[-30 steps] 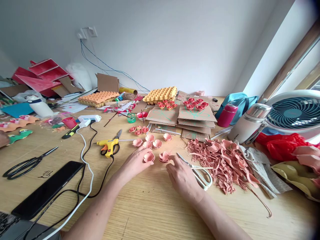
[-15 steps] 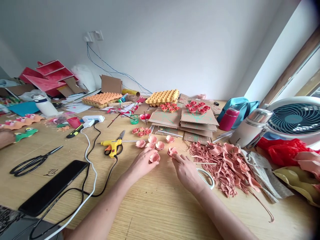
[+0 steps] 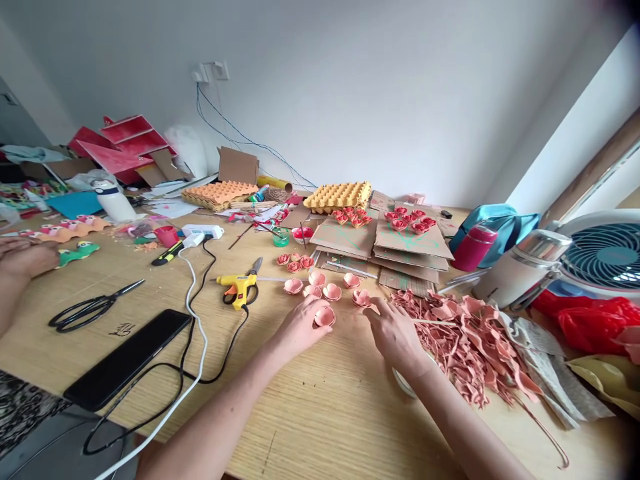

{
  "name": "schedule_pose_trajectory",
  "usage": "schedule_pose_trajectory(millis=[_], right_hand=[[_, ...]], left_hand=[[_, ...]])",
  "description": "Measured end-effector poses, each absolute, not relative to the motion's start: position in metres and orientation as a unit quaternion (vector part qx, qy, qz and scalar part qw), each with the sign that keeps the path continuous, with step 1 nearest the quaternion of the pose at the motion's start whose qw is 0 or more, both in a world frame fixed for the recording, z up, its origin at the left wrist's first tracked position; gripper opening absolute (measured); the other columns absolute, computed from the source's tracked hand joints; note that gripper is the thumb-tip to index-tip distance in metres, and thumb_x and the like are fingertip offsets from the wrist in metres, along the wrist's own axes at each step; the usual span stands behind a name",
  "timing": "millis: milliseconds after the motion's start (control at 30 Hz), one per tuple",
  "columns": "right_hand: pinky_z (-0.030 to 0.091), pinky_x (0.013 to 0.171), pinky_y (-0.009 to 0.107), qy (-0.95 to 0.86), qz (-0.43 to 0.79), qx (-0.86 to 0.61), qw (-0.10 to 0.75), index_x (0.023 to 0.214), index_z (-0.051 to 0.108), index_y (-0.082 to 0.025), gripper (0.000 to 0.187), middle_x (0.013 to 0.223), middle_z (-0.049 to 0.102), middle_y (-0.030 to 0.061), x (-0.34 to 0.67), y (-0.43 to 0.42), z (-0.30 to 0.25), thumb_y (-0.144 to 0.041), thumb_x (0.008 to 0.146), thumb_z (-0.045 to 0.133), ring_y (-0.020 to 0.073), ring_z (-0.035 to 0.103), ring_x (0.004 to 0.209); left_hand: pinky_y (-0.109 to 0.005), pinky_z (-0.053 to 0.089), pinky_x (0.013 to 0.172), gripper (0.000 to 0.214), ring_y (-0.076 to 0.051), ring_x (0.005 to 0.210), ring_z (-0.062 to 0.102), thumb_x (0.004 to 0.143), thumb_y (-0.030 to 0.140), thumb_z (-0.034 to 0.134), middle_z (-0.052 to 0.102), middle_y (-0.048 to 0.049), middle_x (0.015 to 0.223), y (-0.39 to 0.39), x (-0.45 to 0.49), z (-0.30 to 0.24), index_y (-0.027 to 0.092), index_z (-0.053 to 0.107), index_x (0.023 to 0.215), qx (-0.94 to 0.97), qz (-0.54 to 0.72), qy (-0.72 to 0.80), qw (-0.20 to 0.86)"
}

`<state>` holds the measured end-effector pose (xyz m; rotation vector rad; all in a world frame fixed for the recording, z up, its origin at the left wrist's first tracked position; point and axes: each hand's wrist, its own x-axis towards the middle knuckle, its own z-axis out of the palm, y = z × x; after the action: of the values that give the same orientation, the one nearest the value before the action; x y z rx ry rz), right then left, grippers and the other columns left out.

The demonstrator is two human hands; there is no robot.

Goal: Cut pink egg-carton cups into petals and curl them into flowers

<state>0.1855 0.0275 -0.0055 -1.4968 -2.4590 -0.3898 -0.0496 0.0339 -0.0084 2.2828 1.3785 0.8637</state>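
The left hand (image 3: 300, 328) holds a pink paper flower (image 3: 325, 317) at its bent fingertips, to the right of the yellow glue gun (image 3: 240, 289). The right hand (image 3: 397, 333), farther right of the glue gun, touches a second flower (image 3: 361, 298) with half-curled fingers; if it grips, I cannot tell. Pink scraps (image 3: 465, 340) lie farther right again.

A light wooden table (image 3: 320, 413) with fine grain carries everything; towards its left lie black-handled scissors (image 3: 90, 310), a flat black slab-shaped device (image 3: 127, 360) and a yellow hot-glue gun (image 3: 240, 288); mid-table sit small pink paper flower cups (image 3: 325, 291); to the right, a heap of pink paper scraps (image 3: 465, 333); behind, stacked brown cardboard sheets (image 3: 400, 247), a yellow egg tray (image 3: 340, 195) and a round white fan (image 3: 605, 250).
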Motion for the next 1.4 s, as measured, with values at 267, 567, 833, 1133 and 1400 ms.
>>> schedule_pose_trajectory(millis=[267, 567, 833, 1133, 1400], right_hand=[[0.035, 0.071, 0.027, -0.832, -0.078, -0.511, 0.2, 0.098, 0.065, -0.019, 0.022, 0.097, 0.061, 0.0055, 0.186, -0.006, -0.006, -0.014, 0.095, 0.044, 0.0148, 0.053, 0.076], [0.036, 0.072, 0.027, -0.827, -0.028, -0.503, 0.252, 0.098, 0.066, -0.019, 0.025, 0.091, 0.059, 0.0061, 0.187, -0.009, -0.013, -0.016, 0.097, 0.041, 0.0154, 0.053, 0.075], [0.034, 0.069, 0.028, -0.826, -0.011, -0.507, 0.246, 0.099, 0.066, -0.021, 0.023, 0.088, 0.058, 0.0046, 0.185, -0.009, -0.013, -0.015, 0.095, 0.044, 0.0161, 0.054, 0.076], [0.035, 0.07, 0.027, -0.825, 0.004, -0.509, 0.245, 0.099, 0.066, -0.021, 0.023, 0.091, 0.059, 0.0045, 0.184, -0.011, -0.015, -0.015, 0.096, 0.044, 0.0153, 0.055, 0.077], [0.037, 0.072, 0.027, -0.828, 0.012, -0.501, 0.25, 0.103, 0.066, -0.021, 0.025, 0.092, 0.059, 0.0047, 0.184, -0.01, -0.016, -0.013, 0.096, 0.044, 0.0156, 0.056, 0.08]], left_hand=[[-0.038, 0.045, 0.095, 0.027, -0.025, 0.111, 0.055, 0.073, 0.015, 0.069, 0.059, -0.0058, 0.111, 0.033, -0.047, -0.005, 0.023, 0.062, 0.098, 0.801, 0.323, 0.485, 0.138], [-0.04, 0.045, 0.092, 0.031, -0.026, 0.104, 0.056, 0.068, 0.018, 0.074, 0.059, -0.0044, 0.109, 0.033, -0.045, 0.001, 0.023, 0.06, 0.095, 0.803, 0.298, 0.501, 0.122], [-0.041, 0.042, 0.1, 0.033, -0.026, 0.113, 0.054, 0.069, 0.008, 0.06, 0.06, -0.0059, 0.111, 0.034, -0.046, -0.004, 0.022, 0.06, 0.099, 0.8, 0.311, 0.505, 0.095], [-0.038, 0.043, 0.099, 0.027, -0.024, 0.112, 0.056, 0.075, 0.009, 0.056, 0.063, -0.0067, 0.111, 0.038, -0.048, -0.008, 0.02, 0.061, 0.099, 0.799, 0.338, 0.49, 0.087], [-0.032, 0.047, 0.083, 0.019, -0.019, 0.09, 0.064, 0.091, 0.02, 0.048, 0.071, -0.0037, 0.097, 0.041, -0.054, -0.008, 0.021, 0.067, 0.093, 0.798, 0.31, 0.505, 0.106]])
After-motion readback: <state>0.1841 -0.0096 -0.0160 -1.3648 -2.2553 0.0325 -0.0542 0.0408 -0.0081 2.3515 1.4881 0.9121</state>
